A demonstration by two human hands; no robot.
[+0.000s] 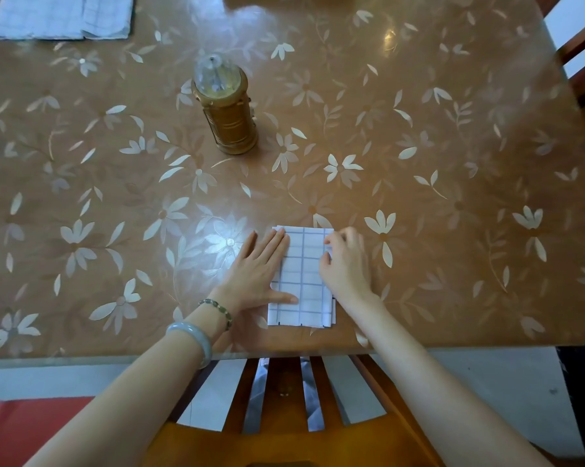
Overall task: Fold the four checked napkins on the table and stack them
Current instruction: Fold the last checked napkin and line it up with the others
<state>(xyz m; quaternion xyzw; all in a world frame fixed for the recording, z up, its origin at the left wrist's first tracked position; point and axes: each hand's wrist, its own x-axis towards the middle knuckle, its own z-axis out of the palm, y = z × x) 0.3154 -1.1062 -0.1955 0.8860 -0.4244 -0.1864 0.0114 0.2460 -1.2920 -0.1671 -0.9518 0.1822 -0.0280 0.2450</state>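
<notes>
White checked napkin (306, 278) lies near table (284, 345) edge.

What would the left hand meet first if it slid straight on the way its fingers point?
Only the far corner of the folded napkin under the left hand, then bare table; the lantern seems left of that line.

on my remote feed, both forearms bare to the frame's edge — behind the left hand (255, 267), a slim bracelet (218, 308) of dark mottled beads and a smooth, pale grey-green bangle (196, 332).
</notes>
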